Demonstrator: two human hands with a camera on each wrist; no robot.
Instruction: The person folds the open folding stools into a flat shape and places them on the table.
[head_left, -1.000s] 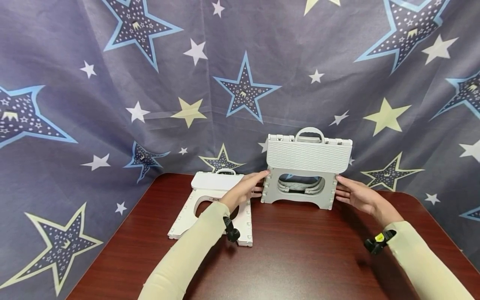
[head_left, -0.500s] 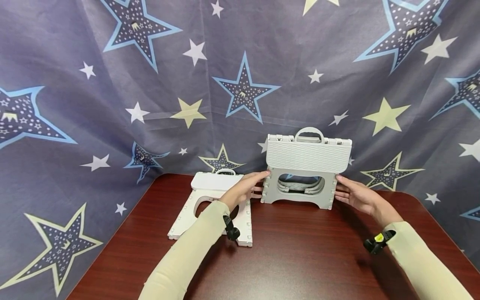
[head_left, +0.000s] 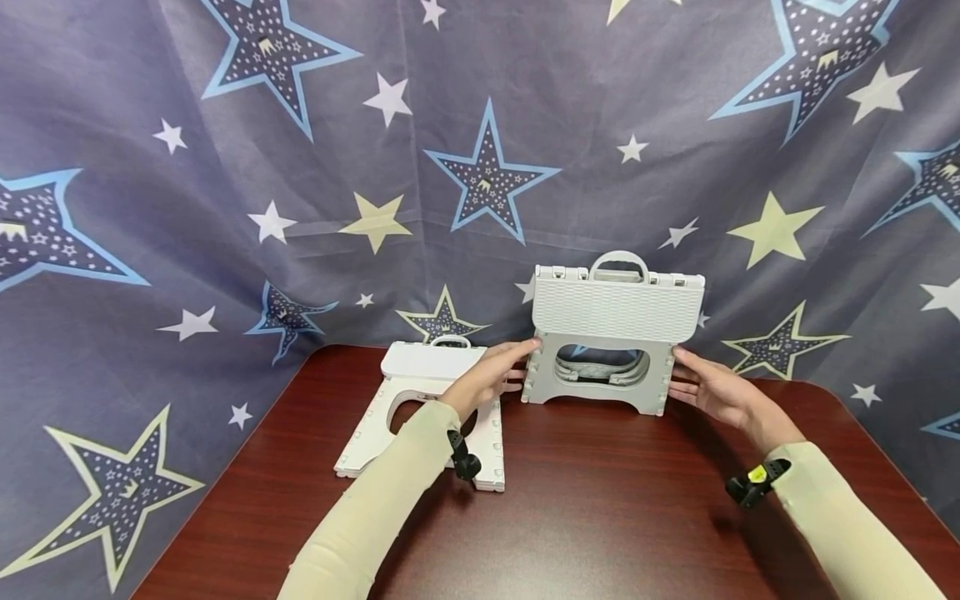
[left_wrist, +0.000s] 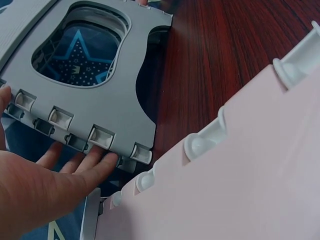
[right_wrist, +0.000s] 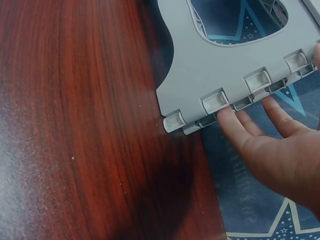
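A grey folding step stool (head_left: 597,367) stands upright at the back of the table in the head view, folded flat, its handle on top. My left hand (head_left: 487,377) touches its left side edge, thumb near the front face. The left wrist view shows that hand's (left_wrist: 47,185) fairly straight fingertips against the hinged edge. On the opposite side edge rests my right hand (head_left: 718,392); in the right wrist view its fingers (right_wrist: 235,127) reach along the hinges. A second folded stool, white (head_left: 491,442), lies flat under my left forearm, which partly hides it.
The dark red wooden table (head_left: 600,500) has rounded back corners. A star-patterned curtain (head_left: 637,200) hangs right behind it, close to the grey stool. In the left wrist view, the white stool's hinged edge (left_wrist: 205,140) lies near the left hand.
Both hands stay at the sides of the grey stool, and neither stool visibly moves. Only the head view shifts slightly.
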